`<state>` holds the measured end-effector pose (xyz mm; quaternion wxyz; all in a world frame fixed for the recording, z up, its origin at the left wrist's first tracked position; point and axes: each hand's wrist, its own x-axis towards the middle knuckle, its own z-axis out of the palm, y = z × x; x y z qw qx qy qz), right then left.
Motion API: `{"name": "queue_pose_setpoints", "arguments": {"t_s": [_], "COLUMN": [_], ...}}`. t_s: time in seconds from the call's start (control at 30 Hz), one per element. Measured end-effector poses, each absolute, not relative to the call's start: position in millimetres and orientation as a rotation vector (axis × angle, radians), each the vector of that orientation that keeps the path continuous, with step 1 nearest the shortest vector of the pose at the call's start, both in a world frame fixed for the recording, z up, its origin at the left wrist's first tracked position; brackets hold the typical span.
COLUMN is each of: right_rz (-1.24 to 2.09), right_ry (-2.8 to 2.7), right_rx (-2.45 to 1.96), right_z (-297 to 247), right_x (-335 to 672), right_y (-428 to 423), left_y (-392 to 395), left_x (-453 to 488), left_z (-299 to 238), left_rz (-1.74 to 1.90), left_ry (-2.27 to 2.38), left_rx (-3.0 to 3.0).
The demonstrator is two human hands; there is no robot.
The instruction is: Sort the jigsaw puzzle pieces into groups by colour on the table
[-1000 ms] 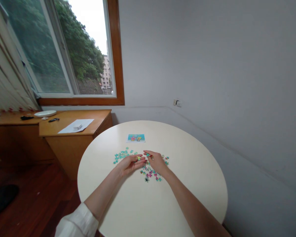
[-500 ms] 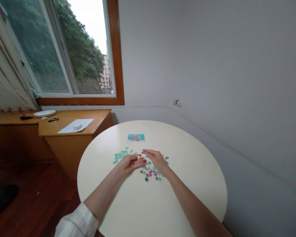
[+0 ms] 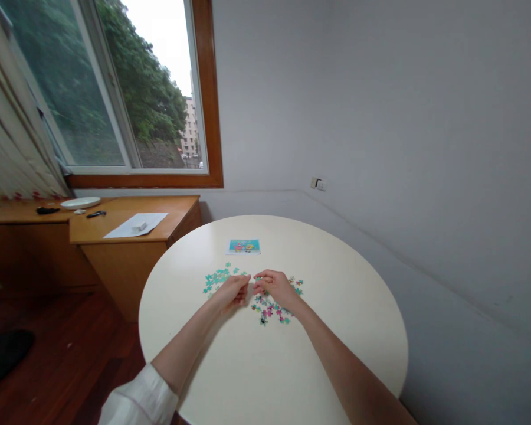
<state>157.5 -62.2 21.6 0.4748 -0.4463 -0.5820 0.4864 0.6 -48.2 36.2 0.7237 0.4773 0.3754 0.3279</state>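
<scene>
My left hand (image 3: 232, 290) is closed above the table with its fingers curled in; the yellow jigsaw piece seen in it earlier is hidden now. Close beside it, my right hand (image 3: 278, 287) pinches thumb against fingers, with a bit of teal, apparently a jigsaw piece, at the fingertips. A small gap separates the two hands. Teal jigsaw pieces (image 3: 216, 277) lie scattered behind and left of my left hand. Under and in front of my right hand spreads a mixed pile of pink, teal and dark jigsaw pieces (image 3: 269, 310).
A picture card (image 3: 243, 247) with cartoon figures lies at the back of the round white table (image 3: 336, 260). Left of the table stands a wooden desk (image 3: 181, 213) bearing a paper sheet (image 3: 135, 225) and a white plate (image 3: 80, 203). A wall rises on the right.
My left hand has turned over and curled its fingers, so the yellow piece no longer shows. The fingers of my right hand have drawn together into a pinch.
</scene>
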Motion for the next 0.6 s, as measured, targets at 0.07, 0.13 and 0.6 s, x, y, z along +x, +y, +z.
{"name": "queue_pose_setpoints", "arguments": {"t_s": [0.07, 0.13, 0.6], "right_rz": [1.219, 1.239, 1.263], "right_ry": [-1.492, -1.560, -1.458], "right_rx": [-1.050, -0.988, -1.079], "right_z": [23.9, 25.6, 18.4], "right_x": [156.2, 155.2, 154.3], "right_y": [-65.2, -67.7, -65.9], "left_y": [-51.9, -52.8, -36.9], "left_x": [1.6, 2.6, -9.2], "left_z": [35.4, 33.0, 31.4], "left_rz": [0.720, 0.767, 0.890], "left_ry": [0.829, 0.864, 1.035], "left_rx": [1.204, 1.336, 1.508]}}
